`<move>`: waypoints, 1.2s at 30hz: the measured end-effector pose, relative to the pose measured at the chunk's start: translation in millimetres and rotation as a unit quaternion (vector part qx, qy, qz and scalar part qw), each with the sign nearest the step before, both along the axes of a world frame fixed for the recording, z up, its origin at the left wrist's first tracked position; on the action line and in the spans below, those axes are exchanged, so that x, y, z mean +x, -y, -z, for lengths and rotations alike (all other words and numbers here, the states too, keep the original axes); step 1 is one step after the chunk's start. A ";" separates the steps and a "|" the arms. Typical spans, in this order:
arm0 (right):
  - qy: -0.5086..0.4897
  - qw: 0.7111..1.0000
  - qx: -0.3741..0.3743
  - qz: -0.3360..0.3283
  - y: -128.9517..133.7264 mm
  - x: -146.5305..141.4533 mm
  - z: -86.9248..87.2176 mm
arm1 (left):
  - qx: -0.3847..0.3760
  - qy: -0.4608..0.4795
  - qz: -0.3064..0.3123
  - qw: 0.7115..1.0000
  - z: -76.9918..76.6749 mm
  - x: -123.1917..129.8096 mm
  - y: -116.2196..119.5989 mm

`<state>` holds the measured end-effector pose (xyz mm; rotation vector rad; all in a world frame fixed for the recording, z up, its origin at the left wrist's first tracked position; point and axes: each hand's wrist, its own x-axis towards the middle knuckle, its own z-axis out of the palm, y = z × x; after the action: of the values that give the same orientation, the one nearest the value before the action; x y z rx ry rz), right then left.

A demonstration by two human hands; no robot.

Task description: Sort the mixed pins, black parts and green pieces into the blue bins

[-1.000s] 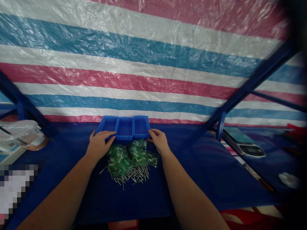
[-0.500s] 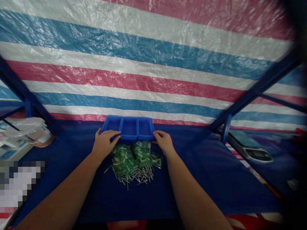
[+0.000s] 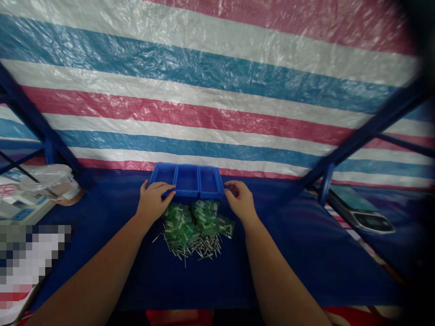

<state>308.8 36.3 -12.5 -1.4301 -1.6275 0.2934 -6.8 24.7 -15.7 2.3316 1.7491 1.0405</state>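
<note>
Three blue trays point(image 3: 187, 194) stand side by side at the back of the blue table, with nothing visible inside. My left hand point(image 3: 154, 198) rests at the front left of the trays, its fingers curved over the left one's edge and holding it. My right hand point(image 3: 239, 197) is beside the right tray's front corner, thumb and fingers apart, holding nothing. Between my forearms, just in front of the trays, lie small green plastic bags point(image 3: 180, 222) and a pile of thin metal pins point(image 3: 208, 246).
A digital scale point(image 3: 370, 221) lies at the right behind a blue metal frame point(image 3: 326, 183). On the left are a clear plastic tub point(image 3: 56, 181) and a whitish device point(image 3: 25, 210). A striped tarpaulin point(image 3: 204, 108) hangs behind the table.
The view has shifted, so most things appear slightly farther right. My right hand has come a little away from the right tray's corner. My left hand remains at the left tray.
</note>
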 end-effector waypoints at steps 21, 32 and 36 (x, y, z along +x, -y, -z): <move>-0.135 0.970 -0.110 -0.169 20.7 -42.0 -7.4 | 0.027 0.013 -0.011 0.999 -9.9 5.2 7.9; -0.318 0.930 -0.128 -0.130 14.0 -43.1 -3.7 | 0.018 0.014 -0.012 1.000 -10.9 1.8 9.8; -0.309 0.942 -0.087 -0.098 10.8 -42.5 2.4 | 0.013 0.020 -0.008 1.000 -10.9 1.9 10.1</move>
<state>266.3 25.5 -14.9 -1.1372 -1.2350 0.9226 -4.9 14.7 -4.8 2.2998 1.7536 1.1107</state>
